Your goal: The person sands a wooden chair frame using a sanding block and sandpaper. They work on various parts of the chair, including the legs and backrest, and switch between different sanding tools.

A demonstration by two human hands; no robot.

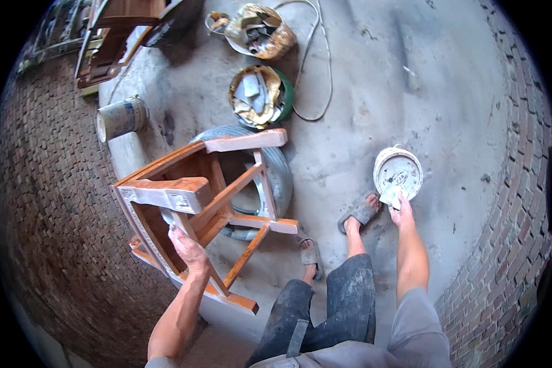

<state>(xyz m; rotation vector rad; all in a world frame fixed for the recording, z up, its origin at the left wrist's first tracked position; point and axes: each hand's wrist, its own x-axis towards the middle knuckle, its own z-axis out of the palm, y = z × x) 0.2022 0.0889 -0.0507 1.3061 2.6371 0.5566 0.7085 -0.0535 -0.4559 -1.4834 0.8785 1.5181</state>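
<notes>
A wooden chair (236,194) lies tipped over a tyre (282,178) on the left, its orange-brown wood partly coated greyish white. My left hand (189,248) is closed around one of its bars, below the broad whitish armrest. Out to the right, my right hand (402,213) pinches a pale, flat, folded piece (391,195), perhaps a cloth or abrasive sheet; I cannot tell which. It hangs over the near rim of a round white bucket (381,164) with dark specks inside.
Behind the tyre stand a green tub (287,98) of paper scraps and a stained bucket (279,44) of dark items. A hose (329,73) curls beside them. A pail (119,118) lies on its side at left; another wooden frame (104,49) stands beyond. Brick paving (49,184) borders the concrete.
</notes>
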